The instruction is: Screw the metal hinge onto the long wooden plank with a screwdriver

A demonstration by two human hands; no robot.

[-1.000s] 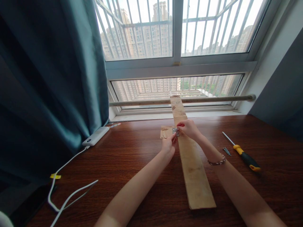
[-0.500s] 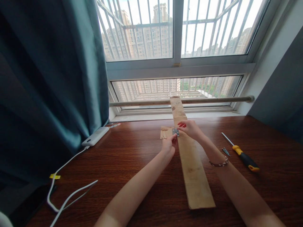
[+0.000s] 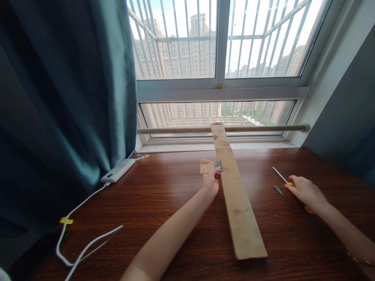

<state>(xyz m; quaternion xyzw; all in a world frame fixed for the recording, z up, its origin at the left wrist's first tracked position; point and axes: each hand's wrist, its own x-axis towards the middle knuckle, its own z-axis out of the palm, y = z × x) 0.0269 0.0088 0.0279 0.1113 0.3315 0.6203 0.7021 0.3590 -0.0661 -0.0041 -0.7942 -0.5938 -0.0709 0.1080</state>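
Observation:
A small metal hinge [image 3: 218, 165] lies across the seam between a long wooden board [image 3: 238, 203] and a short wood piece [image 3: 206, 166] at its left side. My left hand [image 3: 210, 182] pinches the hinge at its lower edge, the thumb on top and the other fingers partly hidden beneath. Over on the right, my right hand [image 3: 307, 192] is closed over the yellow and black handle of a screwdriver [image 3: 280, 175], whose shaft points away from me. Several screws [image 3: 278, 190] lie together just left of that hand.
The boards rest on a dark brown wooden table [image 3: 164, 210]. A white power bank [image 3: 118, 170] with a white cable [image 3: 84, 203] lies at the left by a blue curtain [image 3: 117, 78]. Behind the table runs a horizontal rail [image 3: 263, 128] before the window; the long board's far end reaches it.
My right hand has left the hinge and moved right onto the screwdriver handle. My left hand stays at the hinge. The view has shifted slightly.

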